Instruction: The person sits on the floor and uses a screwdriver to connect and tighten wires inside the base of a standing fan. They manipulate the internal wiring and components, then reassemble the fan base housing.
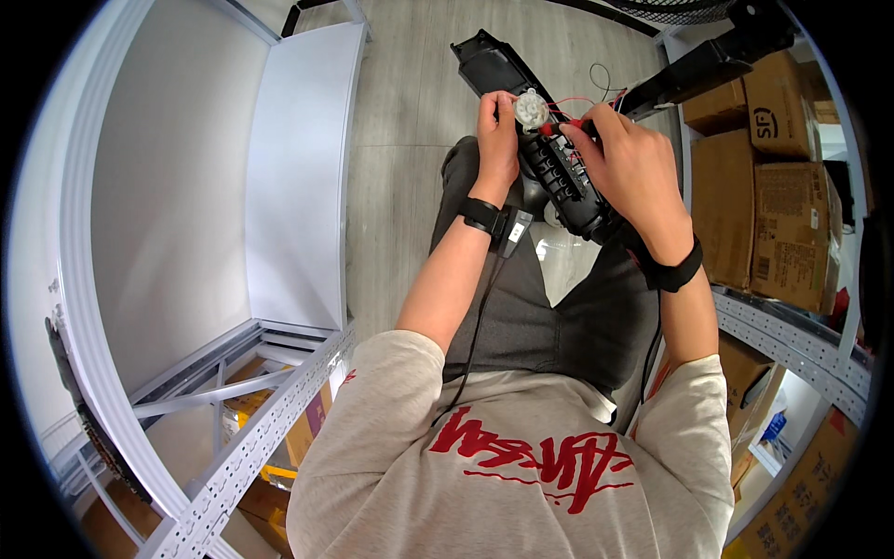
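I'm sitting with a long black plastic housing [559, 168] lying across my lap, its far end pointing away from me over the floor [410, 102]. My left hand [498, 140] is curled around the housing's left edge near the far half, thumb and fingers pinching a small white round gear part [532, 110] that sits on top of the housing. My right hand [633, 163] is closed on the housing's right side, fingertips pressing at a small red piece [559, 128] just right of the white part; thin red wires [582, 101] loop out above it.

Step in hand, as I judge it: seating or freeing the white part on the housing while the right hand steadies it. The next move likely calls for a fine pinch and keeping the wires clear of the fingers.

Containers: cardboard boxes [773, 214] stand stacked on a metal shelf [792, 340] to the right of the housing, all closed, contents not visible. More boxes sit lower right. To the left of the housing stands a white metal rack [298, 168].
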A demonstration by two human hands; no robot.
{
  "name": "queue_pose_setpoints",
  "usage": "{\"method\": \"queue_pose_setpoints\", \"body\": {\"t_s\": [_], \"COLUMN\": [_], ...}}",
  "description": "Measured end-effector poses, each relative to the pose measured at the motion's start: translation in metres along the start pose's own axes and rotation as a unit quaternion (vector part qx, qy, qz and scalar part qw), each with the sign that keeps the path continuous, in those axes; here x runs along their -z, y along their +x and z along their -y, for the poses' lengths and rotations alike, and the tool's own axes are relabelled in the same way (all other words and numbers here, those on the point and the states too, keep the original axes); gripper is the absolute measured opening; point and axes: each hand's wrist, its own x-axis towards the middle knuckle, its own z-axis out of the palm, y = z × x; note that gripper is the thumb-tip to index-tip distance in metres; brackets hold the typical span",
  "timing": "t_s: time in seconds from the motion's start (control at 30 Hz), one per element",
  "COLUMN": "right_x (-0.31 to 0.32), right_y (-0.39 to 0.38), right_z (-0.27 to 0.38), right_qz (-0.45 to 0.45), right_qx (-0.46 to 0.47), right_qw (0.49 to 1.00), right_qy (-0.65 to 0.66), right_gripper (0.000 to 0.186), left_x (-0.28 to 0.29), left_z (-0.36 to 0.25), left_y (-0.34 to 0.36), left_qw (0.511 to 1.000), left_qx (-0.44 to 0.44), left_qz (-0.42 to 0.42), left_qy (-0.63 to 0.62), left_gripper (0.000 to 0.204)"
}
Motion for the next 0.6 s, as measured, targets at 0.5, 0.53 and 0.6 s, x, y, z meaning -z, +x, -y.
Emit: {"method": "queue_pose_setpoints", "body": {"t_s": [0.5,0.53,0.6], "right_x": [-0.009,-0.009,-0.008], "right_y": [0.002,0.002,0.002], "right_z": [0.002,0.002,0.005], "right_qz": [-0.01,-0.011,-0.024], "right_qx": [-0.061,-0.062,-0.057], "right_qw": [0.997,0.997,0.998], "right_qy": [-0.041,-0.045,-0.012], "right_gripper": [0.026,0.025,0.024], "left_x": [-0.005,-0.005,-0.005], "left_z": [-0.01,-0.01,-0.01], "left_y": [-0.004,-0.004,-0.004], "left_qw": [1.0,1.0,1.0], "left_qx": [0.004,0.006,0.001], "left_qz": [-0.002,-0.002,-0.005], "left_qy": [-0.015,-0.018,-0.011], "left_gripper": [0.02,0.021,0.021]}}
